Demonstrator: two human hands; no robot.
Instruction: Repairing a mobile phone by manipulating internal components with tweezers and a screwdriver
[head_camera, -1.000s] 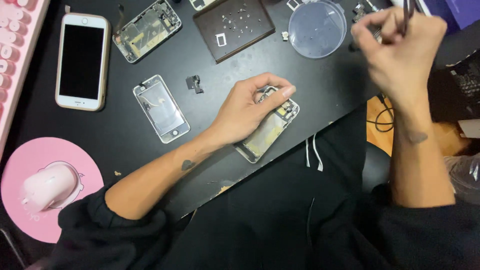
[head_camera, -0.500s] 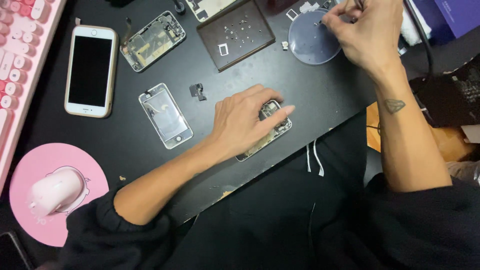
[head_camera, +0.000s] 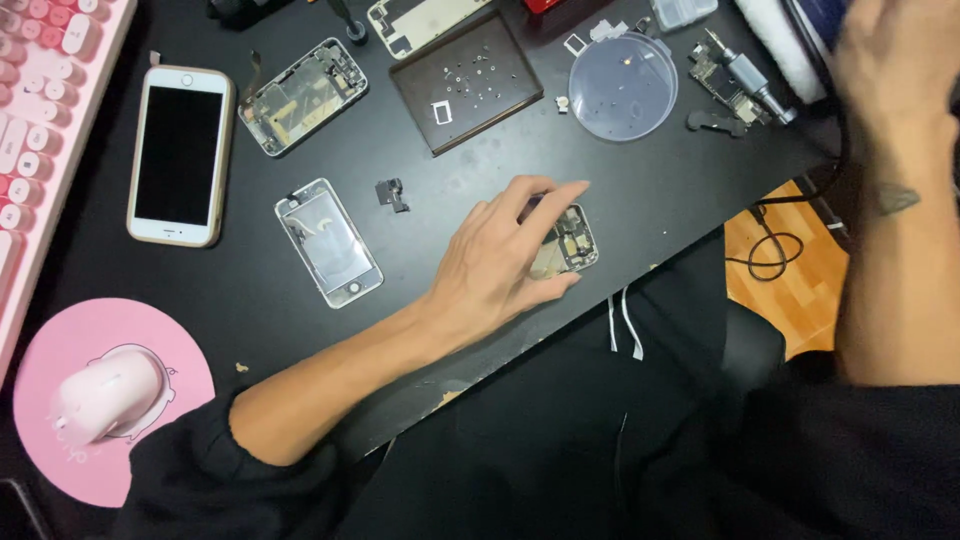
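Left hand pinning an opened phone chassis at the desk's near edge.

The left hand (head_camera: 505, 262) lies palm-down, fingers spread wide, across the opened phone chassis (head_camera: 567, 243), forearm angled in from lower left over the black desk (head_camera: 680, 190). The right hand (head_camera: 895, 55) is raised at the upper right, blurred; its grip cannot be determined. A detached screen frame (head_camera: 329, 242) lies well to the left of the chassis.

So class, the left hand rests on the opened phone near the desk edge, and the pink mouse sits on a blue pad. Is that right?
Not quite. The head view shows the mouse on a pink pad, not blue. The left hand does rest on the opened phone near the desk edge.
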